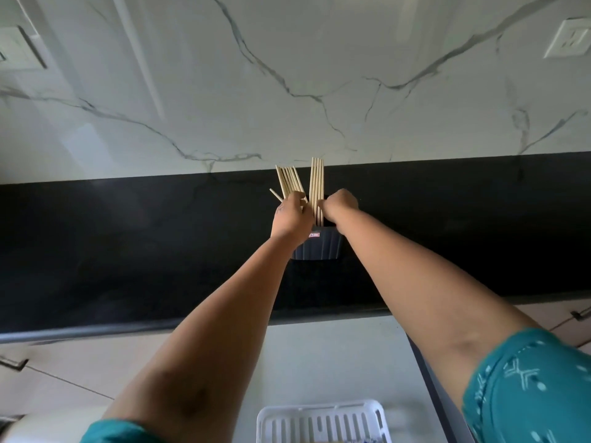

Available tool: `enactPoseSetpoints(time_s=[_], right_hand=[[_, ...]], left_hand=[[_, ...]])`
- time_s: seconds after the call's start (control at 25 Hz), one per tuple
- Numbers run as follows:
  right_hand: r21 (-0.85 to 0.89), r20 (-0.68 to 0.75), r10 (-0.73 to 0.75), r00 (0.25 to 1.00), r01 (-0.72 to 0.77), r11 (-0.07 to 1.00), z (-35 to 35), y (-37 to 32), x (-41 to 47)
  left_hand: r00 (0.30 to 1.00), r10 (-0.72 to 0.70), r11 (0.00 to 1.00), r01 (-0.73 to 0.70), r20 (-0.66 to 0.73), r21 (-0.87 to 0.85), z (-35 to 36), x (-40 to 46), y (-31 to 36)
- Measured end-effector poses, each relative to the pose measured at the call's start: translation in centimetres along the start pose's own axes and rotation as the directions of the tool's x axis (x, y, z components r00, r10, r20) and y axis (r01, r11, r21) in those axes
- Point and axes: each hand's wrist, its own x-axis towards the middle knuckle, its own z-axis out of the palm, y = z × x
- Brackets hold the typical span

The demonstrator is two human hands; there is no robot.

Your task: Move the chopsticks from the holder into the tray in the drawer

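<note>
At the back of the worktop (128,251): a dark ribbed holder (316,247) is stood against the marble wall (287,75).
Left hand (291,215): a fanned bundle of chopsticks (289,182) is gripped in curled fingers, lifted above the holder's rim.
Right hand (340,204): a second, upright bundle (316,187) is pinched, its lower ends hidden in the holder.
Tray (323,422): a white slotted tray is seen in the open drawer (319,362) below, well apart from both bundles.

Small red-and-white label (314,235) on the dark holder (316,247), print too small and blurred; no readable text.
</note>
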Motion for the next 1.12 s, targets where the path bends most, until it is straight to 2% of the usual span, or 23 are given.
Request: enactPoseSetpoints(time_s=[0.08,0.16,0.24,0.56,0.72,0.84,0.96,1.12], right_hand=[[0.175,0.143,0.127,0.982,-0.151,0.973,0.3,-0.7,2.1],[0.216,0.293,0.105,0.95,-0.173,0.961,0.8,-1.1,3.6],[0.194,0.339,0.08,0.937,-0.153,0.969,1.2,-1.2,4.5],[-0.041,0.319,0.045,0.947,-0.034,0.999,1.4,-1.0,5.9],[-0.292,0.274,0.01,0.962,0.073,0.954,1.8,-1.1,5.4],[-0.302,0.239,-0.013,0.971,0.087,0.949,1.8,-1.0,5.3],[-0.171,0.188,-0.019,0.982,0.052,0.984,1.9,-0.5,5.4],[-0.278,0.142,-0.076,0.987,0.113,0.954,1.8,-0.3,5.0]], left_hand=[[1.0,0.011,1.0,-0.011,0.01,0.008,0.8,1.2,-0.5],[0.999,0.03,0.998,-0.031,0.026,0.046,1.5,1.8,-1.0],[0.998,0.049,0.996,-0.051,0.029,0.077,1.9,2.1,-1.5],[0.991,0.125,0.98,-0.132,0.052,0.149,1.9,2.3,-2.5],[0.981,0.174,0.964,-0.187,0.083,0.188,1.5,2.0,-2.5],[0.972,0.201,0.948,-0.223,0.119,0.226,1.4,1.7,-2.5],[0.964,0.225,0.93,-0.255,0.14,0.263,1.3,1.4,-2.4],[0.964,0.224,0.927,-0.256,0.144,0.275,1.1,1.1,-2.2]])
